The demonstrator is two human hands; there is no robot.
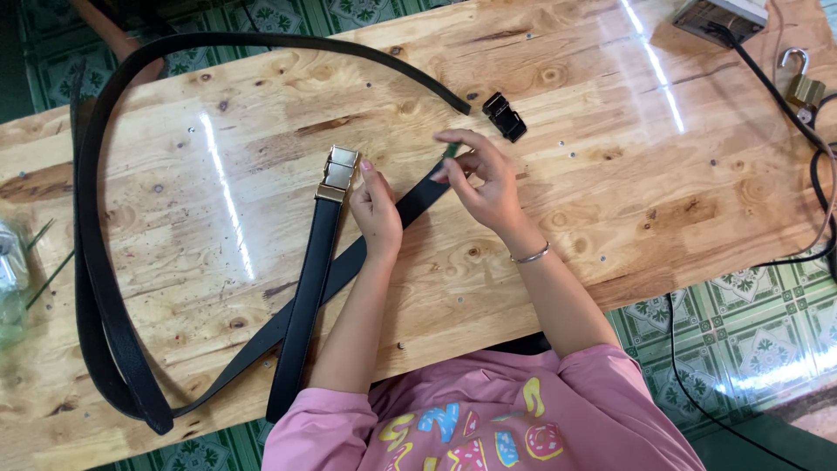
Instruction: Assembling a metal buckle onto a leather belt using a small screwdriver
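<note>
Head view: on the varnished pine surface [261,148], the left hand [377,209] presses flat on a limp black leather belt strap [417,199] near its cut end; the right hand [481,179] pinches a small dark green piece [450,151] there. The strap looks light, supple and best gripped near the end. Counted: three straps, one gold metal buckle [338,173], one black plastic clasp [505,116], one brass padlock [802,85].

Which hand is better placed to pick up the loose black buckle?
Right, probably. The right hand is just below the black buckle, while the left hand presses on the belt, farther away.
</note>
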